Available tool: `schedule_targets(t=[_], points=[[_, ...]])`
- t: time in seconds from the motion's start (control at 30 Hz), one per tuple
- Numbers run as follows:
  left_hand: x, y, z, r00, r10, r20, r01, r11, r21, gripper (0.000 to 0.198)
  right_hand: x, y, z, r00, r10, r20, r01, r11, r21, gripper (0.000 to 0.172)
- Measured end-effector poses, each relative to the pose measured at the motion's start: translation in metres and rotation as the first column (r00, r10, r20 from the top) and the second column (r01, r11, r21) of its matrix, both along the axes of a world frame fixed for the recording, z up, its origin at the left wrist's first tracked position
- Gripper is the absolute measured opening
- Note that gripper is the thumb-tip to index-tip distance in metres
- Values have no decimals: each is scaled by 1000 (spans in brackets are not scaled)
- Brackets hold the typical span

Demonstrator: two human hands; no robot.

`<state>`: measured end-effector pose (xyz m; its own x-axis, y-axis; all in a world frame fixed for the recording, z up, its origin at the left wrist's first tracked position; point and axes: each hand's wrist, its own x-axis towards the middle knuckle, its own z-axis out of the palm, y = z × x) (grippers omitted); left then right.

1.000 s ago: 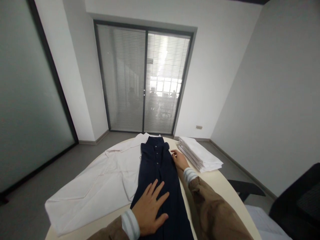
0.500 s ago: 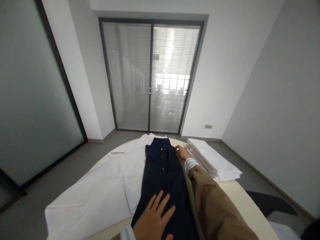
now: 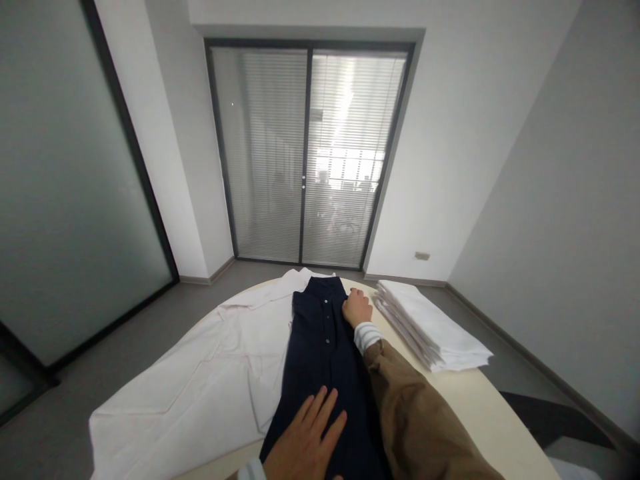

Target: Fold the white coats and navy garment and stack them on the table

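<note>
A navy button-up shirt (image 3: 320, 353) lies lengthwise on the table, narrowed to a long strip, collar at the far end and buttons facing up. My left hand (image 3: 305, 433) rests flat on its lower front with the fingers spread. At the shirt's right shoulder edge, just below the collar, my right hand (image 3: 357, 308) has its fingers curled in on the cloth; the fingertips are partly hidden. Spread out to the left is a white shirt (image 3: 200, 373), and the navy shirt's left edge lies against it.
On the right of the cream table (image 3: 467, 393) stands a stack of folded white cloth (image 3: 430, 327). Beyond the table is a glass door with blinds (image 3: 305, 153). A frosted glass panel (image 3: 75, 180) is on the left. A dark item (image 3: 555, 417) lies low at the right.
My right hand has shifted left with the navy shirt's right edge, and its fingers are more curled. My left hand stays flat on the shirt. The view has turned slightly.
</note>
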<state>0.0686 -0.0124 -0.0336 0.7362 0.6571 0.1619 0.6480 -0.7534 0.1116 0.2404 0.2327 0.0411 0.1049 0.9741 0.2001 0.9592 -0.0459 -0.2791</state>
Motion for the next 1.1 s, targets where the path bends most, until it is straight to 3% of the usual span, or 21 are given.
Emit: schedule_targets(t=[0.17, 0.3, 0.43, 0.53, 0.63, 0.77, 0.9, 1.0, 1.1], points=[[1, -5, 10, 999, 32, 39, -27, 993, -115, 84, -4, -23, -1, 990, 141, 6, -140, 984, -114, 41], [3, -12, 27, 996, 54, 65, -41, 981, -190, 84, -8, -41, -21, 980, 200, -11, -197, 952, -235, 48], [7, -21, 51, 993, 111, 35, -95, 950, -298, 85, -14, -55, -40, 986, 168, -15, -167, 964, -205, 63], [8, -27, 62, 988, 145, 52, -120, 937, -327, 82, -9, -59, -40, 973, 204, -107, -221, 959, -176, 66], [8, -31, 62, 983, 157, 94, -119, 938, -327, 79, 9, -65, -35, 943, 282, -175, -304, 946, -111, 59], [8, -35, 54, 978, 171, 123, -125, 941, -315, 77, 39, -82, -41, 965, 226, -129, -237, 969, -70, 56], [11, -32, 56, 957, 204, 208, -120, 927, -356, 64, 57, -97, -49, 949, 281, -145, -290, 956, -46, 51], [8, -8, 68, 865, 316, 389, -174, 917, -359, 48, 60, -100, -50, 936, 288, -204, -292, 956, 10, 48], [-6, 42, 81, 632, 475, 612, -294, 878, -377, 32, 61, -95, -48, 927, 267, -264, -265, 963, 43, 45]])
